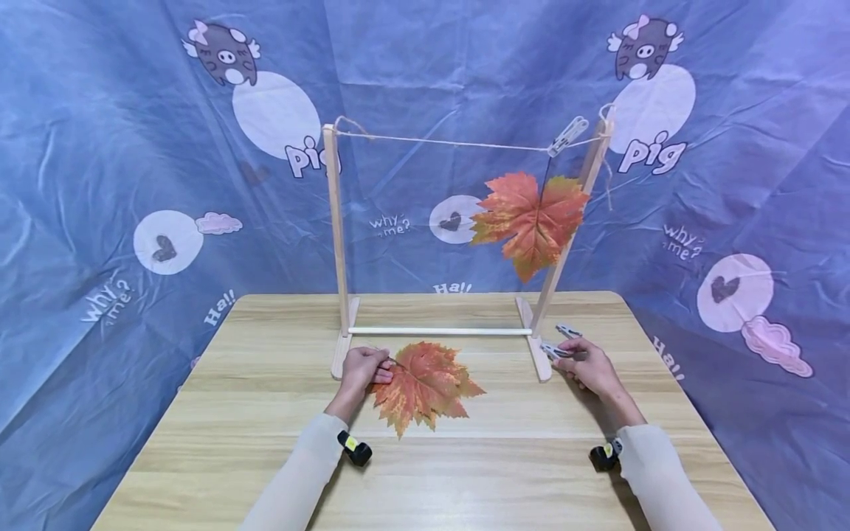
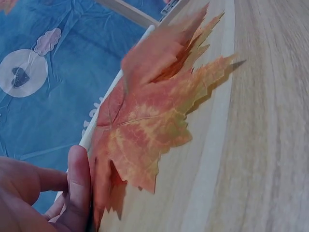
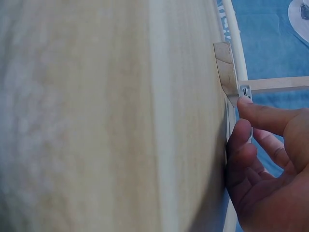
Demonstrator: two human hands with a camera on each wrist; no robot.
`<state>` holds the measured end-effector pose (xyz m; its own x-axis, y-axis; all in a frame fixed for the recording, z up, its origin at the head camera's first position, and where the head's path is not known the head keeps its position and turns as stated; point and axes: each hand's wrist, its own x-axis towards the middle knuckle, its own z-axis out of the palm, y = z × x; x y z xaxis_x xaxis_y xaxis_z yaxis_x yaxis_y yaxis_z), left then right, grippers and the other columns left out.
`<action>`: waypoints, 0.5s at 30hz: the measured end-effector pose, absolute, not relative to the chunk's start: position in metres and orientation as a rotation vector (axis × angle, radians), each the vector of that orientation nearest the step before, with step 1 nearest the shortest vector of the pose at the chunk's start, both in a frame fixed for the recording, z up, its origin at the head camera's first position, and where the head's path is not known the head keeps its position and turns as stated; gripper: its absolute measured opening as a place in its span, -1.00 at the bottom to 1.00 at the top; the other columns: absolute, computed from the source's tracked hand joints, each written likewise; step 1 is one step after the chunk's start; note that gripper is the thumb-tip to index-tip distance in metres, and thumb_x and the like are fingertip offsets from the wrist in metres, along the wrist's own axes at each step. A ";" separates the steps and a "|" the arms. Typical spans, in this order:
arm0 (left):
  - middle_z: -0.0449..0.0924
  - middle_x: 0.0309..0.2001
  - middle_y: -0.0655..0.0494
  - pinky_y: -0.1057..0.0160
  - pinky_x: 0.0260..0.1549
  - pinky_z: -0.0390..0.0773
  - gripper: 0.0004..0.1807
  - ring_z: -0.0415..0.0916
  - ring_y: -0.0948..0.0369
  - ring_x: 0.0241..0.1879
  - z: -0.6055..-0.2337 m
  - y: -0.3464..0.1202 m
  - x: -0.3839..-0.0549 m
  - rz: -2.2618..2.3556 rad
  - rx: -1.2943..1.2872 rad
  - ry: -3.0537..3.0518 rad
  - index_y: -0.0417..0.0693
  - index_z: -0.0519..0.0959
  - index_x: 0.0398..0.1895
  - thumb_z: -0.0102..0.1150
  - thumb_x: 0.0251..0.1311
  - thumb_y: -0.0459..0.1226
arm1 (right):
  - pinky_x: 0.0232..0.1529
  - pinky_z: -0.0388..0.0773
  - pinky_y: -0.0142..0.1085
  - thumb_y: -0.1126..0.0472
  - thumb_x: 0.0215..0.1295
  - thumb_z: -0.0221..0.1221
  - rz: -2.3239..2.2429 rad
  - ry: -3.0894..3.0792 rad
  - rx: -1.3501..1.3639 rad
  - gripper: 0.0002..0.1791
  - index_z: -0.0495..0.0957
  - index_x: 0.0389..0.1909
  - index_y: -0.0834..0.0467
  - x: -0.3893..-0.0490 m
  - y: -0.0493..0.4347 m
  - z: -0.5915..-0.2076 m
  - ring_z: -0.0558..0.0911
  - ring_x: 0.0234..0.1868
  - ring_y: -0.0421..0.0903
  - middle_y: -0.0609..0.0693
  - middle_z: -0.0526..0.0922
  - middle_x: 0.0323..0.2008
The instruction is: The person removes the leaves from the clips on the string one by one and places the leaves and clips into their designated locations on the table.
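My left hand (image 1: 364,370) pinches the stem of an orange-red maple leaf (image 1: 430,383), which lies low over the wooden table with its tips spread to the right. In the left wrist view, the leaf (image 2: 140,121) fans out past my thumb and fingers. My right hand (image 1: 591,369) holds a grey clothespin (image 1: 550,352) between thumb and finger, close beside the rack's right foot. Only the end of that clothespin (image 3: 245,91) shows in the right wrist view. Just behind it, a second clothespin (image 1: 568,331) lies on the table.
A wooden rack (image 1: 337,236) stands toward the back, with a string (image 1: 438,141) tied between its posts. Near the right post, a clothespin (image 1: 568,136) on the string holds another maple leaf (image 1: 531,217). A white bar (image 1: 438,331) joins the feet. Blue printed cloth (image 1: 398,66) hangs behind the table.
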<state>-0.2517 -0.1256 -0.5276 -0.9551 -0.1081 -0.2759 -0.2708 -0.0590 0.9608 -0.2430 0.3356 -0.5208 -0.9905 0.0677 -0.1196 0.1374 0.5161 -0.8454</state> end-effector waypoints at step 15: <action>0.65 -0.58 0.07 0.38 -0.65 0.71 -0.82 0.62 0.30 -0.72 -0.528 -0.128 -0.252 2.133 -0.426 2.082 -0.51 0.61 -0.10 0.16 0.37 -0.48 | -0.64 0.53 -0.35 0.26 0.45 0.33 -1.508 2.677 0.317 -0.53 0.41 0.23 0.36 -0.247 0.334 -0.516 0.58 -0.53 -0.22 -0.02 0.62 -0.30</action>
